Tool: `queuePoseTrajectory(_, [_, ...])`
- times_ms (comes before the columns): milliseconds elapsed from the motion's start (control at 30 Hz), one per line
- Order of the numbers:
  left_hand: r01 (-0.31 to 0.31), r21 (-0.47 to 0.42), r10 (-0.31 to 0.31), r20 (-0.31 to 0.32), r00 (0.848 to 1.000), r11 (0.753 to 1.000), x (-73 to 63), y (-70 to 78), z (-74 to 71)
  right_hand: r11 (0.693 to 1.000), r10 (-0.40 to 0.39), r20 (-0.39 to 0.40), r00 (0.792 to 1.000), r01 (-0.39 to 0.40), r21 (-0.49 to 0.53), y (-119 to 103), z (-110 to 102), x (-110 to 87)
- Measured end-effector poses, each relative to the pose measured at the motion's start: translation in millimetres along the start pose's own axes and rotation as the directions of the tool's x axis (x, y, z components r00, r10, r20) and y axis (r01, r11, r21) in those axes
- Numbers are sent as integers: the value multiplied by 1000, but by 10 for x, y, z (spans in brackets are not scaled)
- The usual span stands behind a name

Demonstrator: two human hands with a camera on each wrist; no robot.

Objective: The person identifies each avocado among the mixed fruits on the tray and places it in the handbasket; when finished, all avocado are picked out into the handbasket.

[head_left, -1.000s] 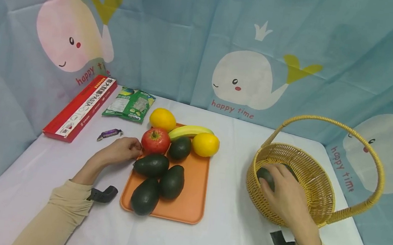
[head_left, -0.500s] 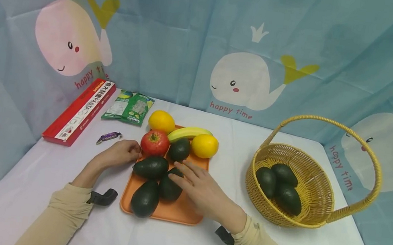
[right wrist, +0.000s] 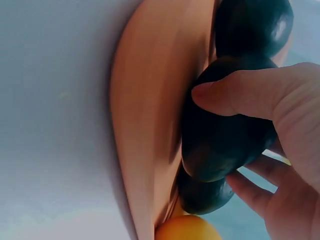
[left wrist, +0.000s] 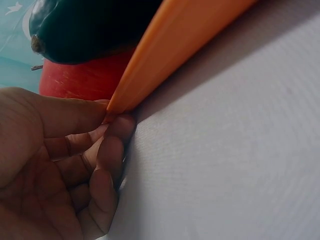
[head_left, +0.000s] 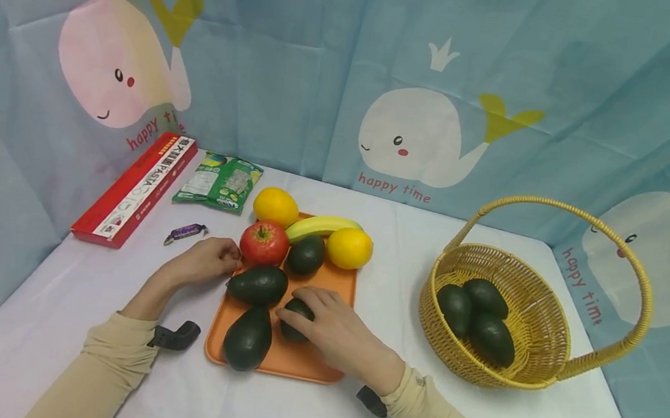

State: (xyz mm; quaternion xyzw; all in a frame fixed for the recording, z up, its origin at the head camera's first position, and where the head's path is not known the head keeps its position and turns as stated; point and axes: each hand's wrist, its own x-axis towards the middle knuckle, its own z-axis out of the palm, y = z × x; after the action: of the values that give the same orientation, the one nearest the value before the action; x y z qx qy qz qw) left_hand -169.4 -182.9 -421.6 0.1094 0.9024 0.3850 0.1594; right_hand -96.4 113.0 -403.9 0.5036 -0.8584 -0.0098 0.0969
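My left hand (head_left: 201, 264) pinches the left rim of an orange tray (left wrist: 165, 45) between thumb and fingers. Over the tray's middle, my right hand (head_left: 342, 334) grips a dark green avocado (head_left: 295, 320); the right wrist view has the thumb across this avocado (right wrist: 225, 142) and fingers behind it. Three more avocados share the tray: one on its side (head_left: 258, 286), one at the front (head_left: 248, 338), one farther back (head_left: 306, 255). Behind them sit a red pomegranate (head_left: 265, 244), a banana (head_left: 323, 225) and two yellow lemons, one at the right (head_left: 350, 248), one at the back (head_left: 276, 207).
To the right stands a wicker basket (head_left: 544, 329) with a tall arched handle (head_left: 643, 285) and three avocados (head_left: 492, 338) inside. A red pasta box (head_left: 135, 190), a green snack bag (head_left: 220, 182) and a purple-wrapped candy (head_left: 186, 233) lie at the back left. A whale-print curtain (head_left: 298, 94) hangs behind.
My right hand has left the basket, where three avocados now show, and moved left to the tray, closing round another avocado. The left hand stays at the tray's rim.
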Motion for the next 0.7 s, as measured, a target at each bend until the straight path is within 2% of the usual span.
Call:
queuePoseTrajectory(167, [6, 3, -6, 1, 1000, 1000, -4, -8, 6, 999, 35, -4, 999, -35, 1, 43, -37, -58])
queuePoseTrajectory(267, [6, -3, -6, 4, 1000, 1000, -3, -14, 12, 996, 77, -81, 994, -74, 41, 99, -116, -131])
queuePoseTrajectory(367, [8, -6, -8, 5, 1000, 1000, -2, -16, 15, 988, 144, -171, 975, -130, 86, 194, -248, -253])
queuePoseTrajectory(533, [10, -2, -10, 2, 1000, 1000, -3, -6, 5, 956, 292, -265, 919, -275, 101, 421, -536, -564])
queuePoseTrajectory(700, [3, -8, -3, 5, 1000, 1000, -5, 8, -7, 894, 448, -328, 832, -421, 153, 665, -784, -958])
